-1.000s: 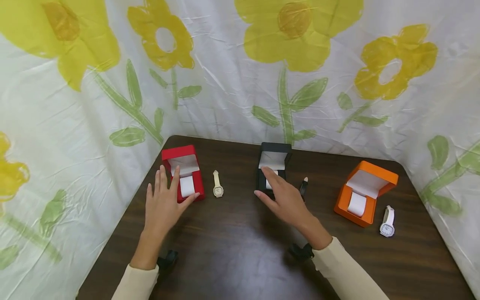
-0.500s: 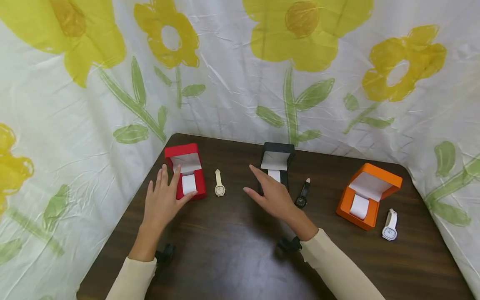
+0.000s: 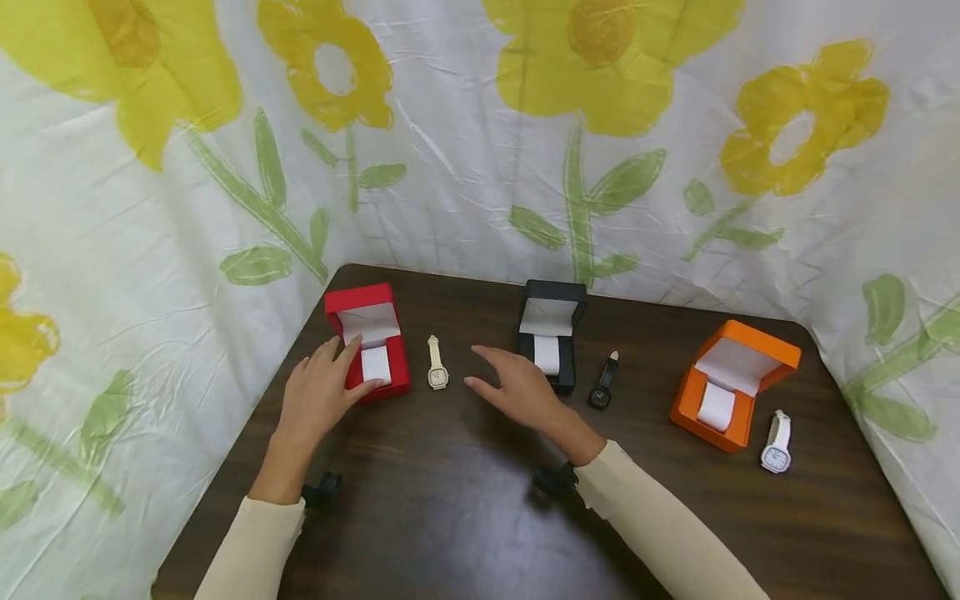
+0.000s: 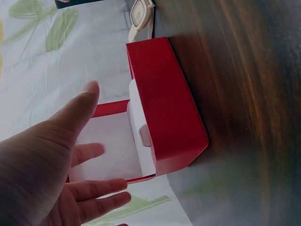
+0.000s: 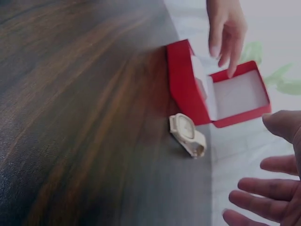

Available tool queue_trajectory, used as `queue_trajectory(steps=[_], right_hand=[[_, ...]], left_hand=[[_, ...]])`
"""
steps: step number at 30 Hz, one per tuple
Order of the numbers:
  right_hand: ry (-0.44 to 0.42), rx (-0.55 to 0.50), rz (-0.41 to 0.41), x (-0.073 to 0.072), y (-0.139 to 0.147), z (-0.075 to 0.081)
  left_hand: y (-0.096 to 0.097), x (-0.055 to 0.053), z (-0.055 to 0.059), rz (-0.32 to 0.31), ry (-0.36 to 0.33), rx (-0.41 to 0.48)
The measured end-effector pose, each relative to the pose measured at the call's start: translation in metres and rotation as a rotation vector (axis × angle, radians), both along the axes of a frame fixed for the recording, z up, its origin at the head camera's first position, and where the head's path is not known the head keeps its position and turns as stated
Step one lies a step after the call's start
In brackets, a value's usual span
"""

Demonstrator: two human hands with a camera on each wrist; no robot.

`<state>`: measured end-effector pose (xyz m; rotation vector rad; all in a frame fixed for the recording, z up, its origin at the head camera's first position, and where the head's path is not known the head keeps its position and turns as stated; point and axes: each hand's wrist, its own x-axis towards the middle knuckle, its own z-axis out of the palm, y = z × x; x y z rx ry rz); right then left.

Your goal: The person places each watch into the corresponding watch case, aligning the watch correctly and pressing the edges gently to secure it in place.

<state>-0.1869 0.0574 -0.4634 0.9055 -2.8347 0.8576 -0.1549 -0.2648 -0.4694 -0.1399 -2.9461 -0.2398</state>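
A red watch box (image 3: 402,367), lid up, has a white cushion (image 3: 376,365) inside. My left hand (image 3: 318,387) hovers at its near left side with fingers spread, holding nothing; the left wrist view shows the red box (image 4: 167,101) just beyond the fingers. To the right of that box lies a cream watch (image 3: 437,367) on the table. My right hand (image 3: 521,390), fingers extended and holding nothing, is between this watch and an opened black watch box (image 3: 566,375). In the right wrist view the cream watch (image 5: 186,132) lies beside the red box.
A black watch (image 3: 602,383) lies right of the black box. Farther right stand an opened orange watch box (image 3: 678,408) and a white watch (image 3: 777,443). The dark wooden table (image 3: 465,500) meets a flower-patterned curtain (image 3: 450,167) at the back and sides.
My right hand has moved left, from over the black box toward the cream watch, uncovering the black watch. My left hand stays by the red box, its fingers a little more bent.
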Motion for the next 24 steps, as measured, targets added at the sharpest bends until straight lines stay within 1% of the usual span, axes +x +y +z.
queue_trajectory(steps=[2, 5, 9, 13, 19, 24], right_hand=[[-0.026, -0.016, -0.002, -0.002, -0.002, -0.003], [-0.058, -0.022, -0.006, -0.007, -0.006, -0.008], [-0.093, -0.037, 0.002, -0.013, -0.013, -0.012], [-0.111, -0.048, 0.008, -0.018, -0.020, -0.015], [-0.120, -0.040, 0.001, -0.024, -0.031, -0.021], [-0.120, -0.054, 0.019, -0.030, -0.039, -0.029]], left_hand=[[0.000, 0.000, 0.000, -0.023, 0.006, -0.002], [-0.001, -0.001, 0.001, -0.043, -0.001, 0.001], [-0.003, -0.004, 0.000, -0.055, -0.007, 0.003], [-0.005, -0.006, -0.001, -0.072, 0.000, -0.004], [-0.007, -0.010, -0.005, -0.072, -0.030, -0.003], [-0.007, -0.012, -0.009, -0.068, -0.037, 0.008]])
